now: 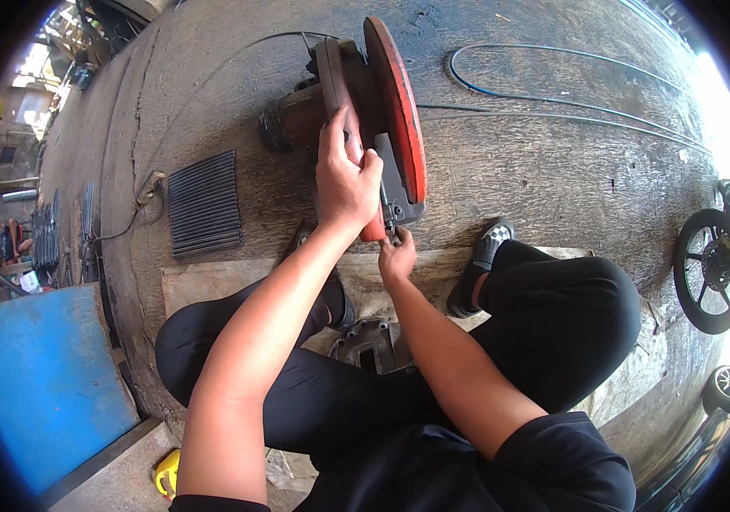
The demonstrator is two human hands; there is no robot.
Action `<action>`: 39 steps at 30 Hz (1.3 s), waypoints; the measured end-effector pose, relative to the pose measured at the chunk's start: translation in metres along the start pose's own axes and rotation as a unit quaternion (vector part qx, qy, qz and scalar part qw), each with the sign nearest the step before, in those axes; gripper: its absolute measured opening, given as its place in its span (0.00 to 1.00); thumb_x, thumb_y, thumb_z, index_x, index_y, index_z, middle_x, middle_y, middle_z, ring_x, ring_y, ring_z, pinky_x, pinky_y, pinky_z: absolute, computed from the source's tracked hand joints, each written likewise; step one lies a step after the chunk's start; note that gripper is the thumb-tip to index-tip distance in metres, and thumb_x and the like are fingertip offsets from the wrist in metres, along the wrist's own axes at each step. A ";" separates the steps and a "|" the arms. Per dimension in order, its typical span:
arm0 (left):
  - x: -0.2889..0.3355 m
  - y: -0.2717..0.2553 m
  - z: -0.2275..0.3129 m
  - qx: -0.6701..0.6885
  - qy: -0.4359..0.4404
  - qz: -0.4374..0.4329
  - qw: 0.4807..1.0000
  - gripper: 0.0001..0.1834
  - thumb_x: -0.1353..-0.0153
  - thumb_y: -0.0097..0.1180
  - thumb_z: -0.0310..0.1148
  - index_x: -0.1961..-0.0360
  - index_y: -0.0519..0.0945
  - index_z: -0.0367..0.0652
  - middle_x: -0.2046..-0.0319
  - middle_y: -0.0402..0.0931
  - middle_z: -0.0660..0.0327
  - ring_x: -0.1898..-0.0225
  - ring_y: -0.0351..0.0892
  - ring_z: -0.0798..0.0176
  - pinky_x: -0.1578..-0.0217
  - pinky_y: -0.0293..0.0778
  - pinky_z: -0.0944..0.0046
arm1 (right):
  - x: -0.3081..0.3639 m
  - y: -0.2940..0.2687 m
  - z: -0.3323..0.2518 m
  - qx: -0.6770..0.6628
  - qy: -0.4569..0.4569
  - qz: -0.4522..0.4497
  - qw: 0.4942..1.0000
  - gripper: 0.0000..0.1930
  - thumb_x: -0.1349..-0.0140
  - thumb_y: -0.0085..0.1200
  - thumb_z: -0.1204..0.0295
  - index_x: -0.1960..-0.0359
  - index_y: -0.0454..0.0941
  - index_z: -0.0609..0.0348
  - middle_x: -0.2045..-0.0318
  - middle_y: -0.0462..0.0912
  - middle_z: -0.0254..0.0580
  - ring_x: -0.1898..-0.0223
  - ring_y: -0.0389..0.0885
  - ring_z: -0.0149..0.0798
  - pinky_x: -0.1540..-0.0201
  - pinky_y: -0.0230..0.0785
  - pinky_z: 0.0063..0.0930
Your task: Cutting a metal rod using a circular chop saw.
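left hand (345,181) wrapped tight round the red handle (349,128) of a chop saw (356,119), fingers curled over the top. right hand (397,256) lower down, just under the saw's base, fingertips pinched on something small and dark there; too small to tell what. both arms bare, coming up from the bottom edge.

chop saw sitting on the grey concrete floor (535,162), right in front of the knees, with its big round red guard (397,107) standing on edge to the right of the handle. dark motor part (284,124) sticking out to the left.

crouching in black trousers, one checkered shoe (488,243) flat on a pale board (211,282) beside the right hand. grey metal part (373,341) lying between the legs.

neat stack of thin dark rods (204,203) on the floor to the left of the saw, well apart from the hands. thin cables (552,111) looping across the floor behind the saw. blue panel (40,384) low on the left. motorbike wheel (710,269) far off on the right edge.
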State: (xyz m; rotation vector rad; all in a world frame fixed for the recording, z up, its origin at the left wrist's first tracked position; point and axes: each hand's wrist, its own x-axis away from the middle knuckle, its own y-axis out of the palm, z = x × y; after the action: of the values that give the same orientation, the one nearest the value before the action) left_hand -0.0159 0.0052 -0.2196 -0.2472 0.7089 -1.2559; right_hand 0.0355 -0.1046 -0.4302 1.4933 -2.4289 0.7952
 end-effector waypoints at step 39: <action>0.159 0.132 -0.184 0.565 -0.747 0.167 0.308 0.21 0.30 0.44 0.41 0.45 0.62 0.36 0.60 0.70 0.52 0.65 0.74 0.59 0.65 0.76 0.59 | -0.024 -0.046 -0.032 0.111 -0.102 -0.018 0.988 0.20 0.49 0.64 0.62 0.61 0.83 0.68 0.69 0.86 0.56 0.64 0.87 0.49 0.58 0.75 0.37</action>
State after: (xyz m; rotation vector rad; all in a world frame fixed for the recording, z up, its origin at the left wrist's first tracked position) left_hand -0.0039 -0.0632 -0.4875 0.0261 -1.7437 -0.3455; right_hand 0.0828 -0.0855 -0.3974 1.7733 -2.5177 0.9767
